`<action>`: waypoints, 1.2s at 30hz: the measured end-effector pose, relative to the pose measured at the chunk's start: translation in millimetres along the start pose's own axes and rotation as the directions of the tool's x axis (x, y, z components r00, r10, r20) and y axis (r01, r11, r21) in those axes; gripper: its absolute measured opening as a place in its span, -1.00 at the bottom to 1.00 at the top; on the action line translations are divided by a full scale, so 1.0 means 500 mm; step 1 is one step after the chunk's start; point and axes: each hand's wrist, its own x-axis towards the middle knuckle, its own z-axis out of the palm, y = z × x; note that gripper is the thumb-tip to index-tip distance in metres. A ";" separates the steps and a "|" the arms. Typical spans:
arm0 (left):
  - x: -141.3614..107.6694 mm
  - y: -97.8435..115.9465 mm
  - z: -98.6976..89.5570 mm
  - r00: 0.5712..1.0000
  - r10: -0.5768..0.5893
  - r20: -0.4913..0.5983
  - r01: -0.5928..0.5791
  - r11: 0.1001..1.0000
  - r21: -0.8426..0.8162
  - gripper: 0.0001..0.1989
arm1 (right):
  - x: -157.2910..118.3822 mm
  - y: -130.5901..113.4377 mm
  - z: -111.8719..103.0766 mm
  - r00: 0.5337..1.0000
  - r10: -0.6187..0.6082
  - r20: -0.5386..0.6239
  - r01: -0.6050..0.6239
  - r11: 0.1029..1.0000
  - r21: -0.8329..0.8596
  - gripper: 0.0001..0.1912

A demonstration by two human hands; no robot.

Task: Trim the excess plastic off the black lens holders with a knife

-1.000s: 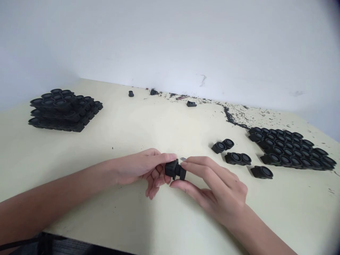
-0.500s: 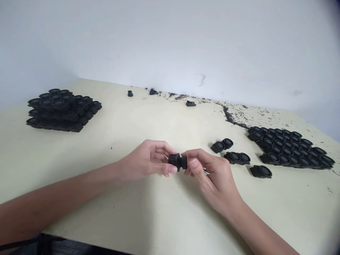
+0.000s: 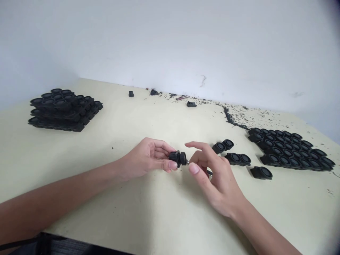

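My left hand (image 3: 147, 156) holds a small black moulded part (image 3: 177, 159) between its thumb and fingertips, above the pale table (image 3: 138, 209). A thin metal rod (image 3: 209, 172) shows between that part and my right hand (image 3: 216, 184), and its middle is hidden behind my right fingers. My right hand is just to the right of the black part, with the index finger raised and the thumb apart from it. I cannot tell whether the right hand grips the rod.
A layered stack of black round-cupped pieces (image 3: 63, 109) stands at the far left. A large group of similar pieces (image 3: 288, 150) lies at the right, with several loose ones (image 3: 236, 159) nearer my hands. Black crumbs (image 3: 233, 119) litter the table's back edge.
My right hand has come off the black part and moved right, its fingers spreading. The metal rod now shows between the part and that hand.
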 end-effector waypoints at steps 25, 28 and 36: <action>0.000 -0.001 -0.002 1.000 -0.012 -0.018 0.012 1.000 0.001 -0.54 | -0.004 0.012 0.006 0.992 -0.103 -0.069 0.091 0.984 -0.155 -0.71; -0.002 -0.002 -0.003 1.000 -0.008 0.002 0.008 1.000 0.002 -0.57 | -0.004 0.017 0.007 0.988 -0.157 -0.015 0.149 0.963 -0.225 -0.72; -0.003 -0.013 0.004 0.998 -0.025 0.056 0.026 1.000 -0.016 -0.62 | 0.000 0.023 0.004 0.978 -0.177 0.108 0.204 0.920 -0.336 -0.77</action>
